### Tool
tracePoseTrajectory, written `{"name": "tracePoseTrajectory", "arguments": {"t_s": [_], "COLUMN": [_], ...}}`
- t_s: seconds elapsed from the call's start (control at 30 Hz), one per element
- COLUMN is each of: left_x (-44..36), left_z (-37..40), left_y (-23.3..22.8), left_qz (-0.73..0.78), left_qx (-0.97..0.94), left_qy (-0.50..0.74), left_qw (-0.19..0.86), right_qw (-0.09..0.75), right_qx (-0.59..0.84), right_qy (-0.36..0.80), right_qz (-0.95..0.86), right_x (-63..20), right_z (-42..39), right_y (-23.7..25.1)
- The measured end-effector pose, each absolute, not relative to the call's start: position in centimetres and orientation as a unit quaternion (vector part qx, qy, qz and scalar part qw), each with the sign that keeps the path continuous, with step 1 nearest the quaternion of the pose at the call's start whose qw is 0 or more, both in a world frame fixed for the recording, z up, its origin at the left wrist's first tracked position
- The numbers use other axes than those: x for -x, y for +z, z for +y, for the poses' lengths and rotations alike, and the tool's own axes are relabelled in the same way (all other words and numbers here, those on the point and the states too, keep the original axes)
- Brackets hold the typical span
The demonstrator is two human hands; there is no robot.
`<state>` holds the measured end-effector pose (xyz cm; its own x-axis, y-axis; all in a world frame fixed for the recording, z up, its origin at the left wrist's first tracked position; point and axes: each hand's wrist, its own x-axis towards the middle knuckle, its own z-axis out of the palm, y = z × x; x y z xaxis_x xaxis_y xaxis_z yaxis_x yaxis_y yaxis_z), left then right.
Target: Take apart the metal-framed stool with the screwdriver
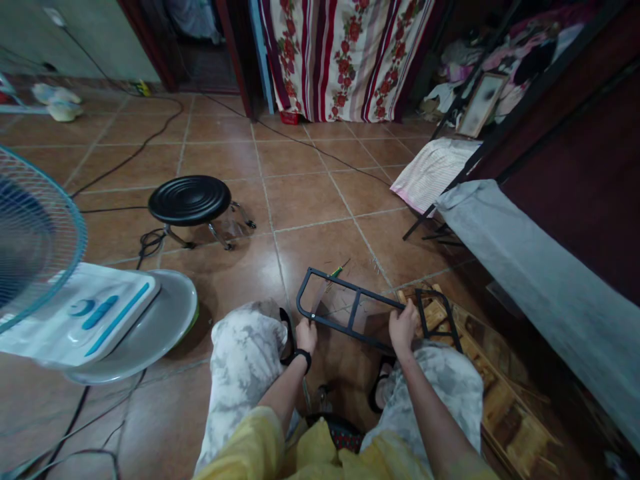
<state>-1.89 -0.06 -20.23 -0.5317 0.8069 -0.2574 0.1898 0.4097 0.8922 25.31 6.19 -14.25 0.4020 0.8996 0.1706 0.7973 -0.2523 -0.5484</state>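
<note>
A black metal frame (355, 312) with one crossbar and rounded corners at its left end is held between my knees, above the tiled floor. My left hand (307, 337), a dark band on its wrist, is closed on the near edge by the left end. At the opposite end, my right hand (403, 328) wraps round the frame. Just beyond the frame lies a screwdriver (339, 271) with a green handle, partly hidden behind the far bar. Small thin pieces, perhaps screws (375, 265), are scattered on the tiles. Another black frame (450, 323) rests to the right of my right hand.
Wooden slatted pieces (520, 427) lie at my right. A black stool (190, 200) stands ahead on the left. Nearer are a fan (75, 220) and a white appliance (120, 313) on a grey round surface (175, 300). Cables (137, 153) cross the floor.
</note>
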Motion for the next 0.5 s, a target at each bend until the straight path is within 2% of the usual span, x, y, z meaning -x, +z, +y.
{"name": "tracePoseTrajectory", "arguments": {"t_s": [0.2,0.33,0.5], "left_x": [2.2,2.4,2.1], "left_z": [0.1,-0.1,-0.1], "left_y": [-20.3,-20.0,-19.1], "left_qz": [0.773,0.738,0.665], "left_qx": [-0.294,-0.25,-0.137], "left_qy": [0.438,0.497,0.603], "left_qw": [0.352,0.383,0.418], "right_qw": [0.131,0.065,0.004], "right_qx": [0.558,0.506,0.472], "right_qy": [0.242,0.2,0.149], "right_qz": [-0.783,-0.837,-0.869], "right_x": [-12.4,-6.8,-5.2], "right_z": [4.5,3.8,3.9], "right_y": [-11.2,-10.7,-10.4]}}
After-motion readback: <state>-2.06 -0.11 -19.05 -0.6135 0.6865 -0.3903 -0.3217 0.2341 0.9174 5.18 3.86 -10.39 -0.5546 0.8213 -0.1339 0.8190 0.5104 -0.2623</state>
